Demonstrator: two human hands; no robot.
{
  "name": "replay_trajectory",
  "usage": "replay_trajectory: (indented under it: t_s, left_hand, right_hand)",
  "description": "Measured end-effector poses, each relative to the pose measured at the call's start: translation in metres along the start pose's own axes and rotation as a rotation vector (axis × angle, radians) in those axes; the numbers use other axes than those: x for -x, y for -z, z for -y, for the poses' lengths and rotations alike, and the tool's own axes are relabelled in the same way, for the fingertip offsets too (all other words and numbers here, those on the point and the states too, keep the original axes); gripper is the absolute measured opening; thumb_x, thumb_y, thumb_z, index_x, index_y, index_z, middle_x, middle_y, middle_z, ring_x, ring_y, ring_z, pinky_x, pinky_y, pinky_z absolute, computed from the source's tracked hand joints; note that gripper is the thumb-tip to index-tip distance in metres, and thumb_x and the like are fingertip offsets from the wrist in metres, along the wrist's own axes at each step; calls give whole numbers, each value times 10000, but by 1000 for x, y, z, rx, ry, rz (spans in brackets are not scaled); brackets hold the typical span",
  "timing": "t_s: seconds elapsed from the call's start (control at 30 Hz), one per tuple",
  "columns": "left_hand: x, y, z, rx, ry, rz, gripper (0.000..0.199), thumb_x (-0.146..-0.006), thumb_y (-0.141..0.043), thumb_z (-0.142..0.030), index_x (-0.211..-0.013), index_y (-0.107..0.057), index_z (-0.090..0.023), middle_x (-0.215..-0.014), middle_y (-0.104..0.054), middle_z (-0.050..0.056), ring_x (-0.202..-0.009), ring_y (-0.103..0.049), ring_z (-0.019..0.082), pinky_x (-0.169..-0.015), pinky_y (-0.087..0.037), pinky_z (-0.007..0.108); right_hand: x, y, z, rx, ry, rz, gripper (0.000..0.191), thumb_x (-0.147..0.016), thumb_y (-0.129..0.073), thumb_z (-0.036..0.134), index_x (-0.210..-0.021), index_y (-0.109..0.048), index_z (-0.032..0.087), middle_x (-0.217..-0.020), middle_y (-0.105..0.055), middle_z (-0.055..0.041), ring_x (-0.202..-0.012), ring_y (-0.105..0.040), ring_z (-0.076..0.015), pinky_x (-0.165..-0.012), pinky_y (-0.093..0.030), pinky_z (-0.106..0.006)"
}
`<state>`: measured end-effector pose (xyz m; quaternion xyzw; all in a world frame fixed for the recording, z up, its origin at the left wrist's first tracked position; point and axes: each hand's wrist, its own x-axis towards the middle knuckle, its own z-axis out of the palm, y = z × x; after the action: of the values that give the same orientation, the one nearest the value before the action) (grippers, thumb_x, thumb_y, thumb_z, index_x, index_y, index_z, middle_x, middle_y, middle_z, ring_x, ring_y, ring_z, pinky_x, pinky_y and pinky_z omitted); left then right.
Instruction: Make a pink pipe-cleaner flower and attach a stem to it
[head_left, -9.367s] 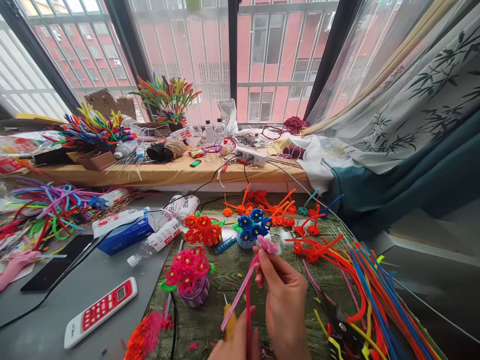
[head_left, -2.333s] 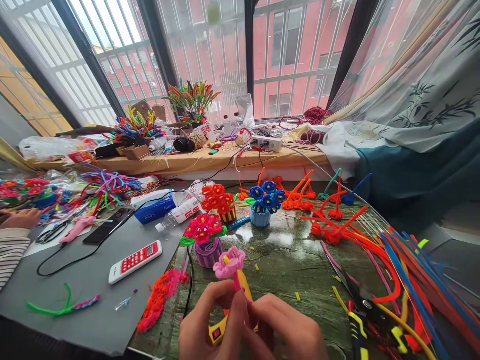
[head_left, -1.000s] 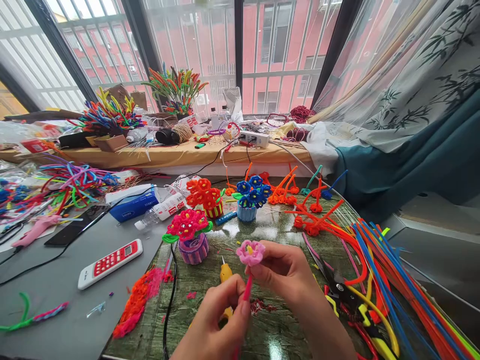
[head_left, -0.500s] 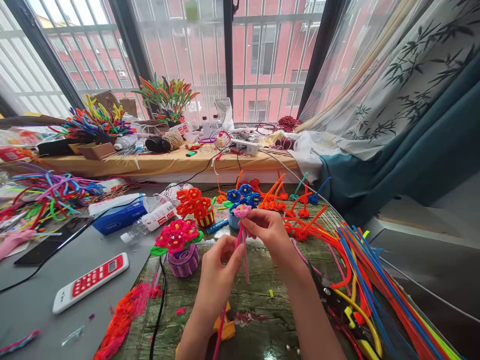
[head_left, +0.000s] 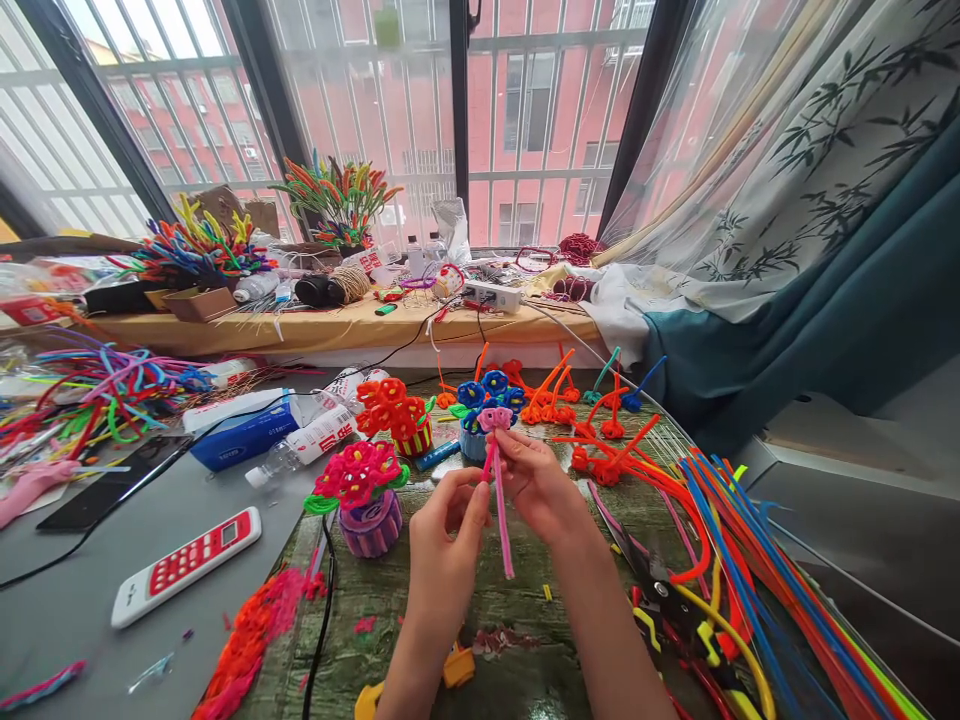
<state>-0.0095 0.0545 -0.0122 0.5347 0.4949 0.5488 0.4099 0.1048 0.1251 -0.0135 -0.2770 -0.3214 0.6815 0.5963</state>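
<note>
In the head view, a small light-pink pipe-cleaner flower [head_left: 496, 418] is held upright over the table, its pale pink stem [head_left: 504, 520] dangling between my hands. My right hand [head_left: 536, 485] is closed, thumb and fingers pinching just under the petals. Lower and to the left, my left hand [head_left: 450, 525] pinches a darker pink pipe cleaner [head_left: 489, 465] that meets the flower's base. Behind the flower stands a blue pipe-cleaner flower pot [head_left: 474, 442]. A red-orange flower pot [head_left: 411, 436] and a magenta one [head_left: 370, 525] stand left of my hands.
Pliers [head_left: 664, 595] with yellow-and-black handles lie right of my forearm, beside long loose pipe cleaners [head_left: 795, 590]. Orange flower pieces [head_left: 611, 462] lie behind them. To the left are a remote-like white-and-red device [head_left: 187, 565], a blue tissue pack [head_left: 244, 435] and a plastic bottle [head_left: 304, 445].
My left hand has shifted slightly, and the pale stem now hangs further out below the hands. The flower has turned and moved a little right. The camera view has shifted slightly.
</note>
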Motion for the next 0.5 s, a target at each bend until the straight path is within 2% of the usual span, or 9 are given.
replay_trajectory:
  t_s: [0.2,0.37,0.5]
  left_hand:
    - [9,-13,4,-136,-23,-100,310,-955,-499,-383,-1100,-676,-173,-643,-586,-21,-552,-502,147,-521,-380,251]
    - [14,-18,5,-283,-12,-139,306,-946,-499,-325,-1103,-716,-176,-927,-764,93,-780,-682,241,-722,-464,327]
    - [20,-19,5,-373,30,-112,314,-926,-515,-301,-1136,-721,-191,-938,-788,120,-771,-711,293,-663,-447,344]
  right_hand:
    - [1,-8,-7,-57,-9,-155,311,-548,-934,346,-734,-764,164,-635,-702,-1,-488,-582,-87,-431,-493,-183]
    - [3,-18,-17,17,174,-335,335,-563,-902,395,-734,-728,165,-646,-681,8,-510,-565,-101,-478,-484,-224]
    - [6,-24,-20,185,347,-408,270,-679,-832,402,-701,-701,167,-616,-648,17,-541,-551,-121,-526,-462,-253]
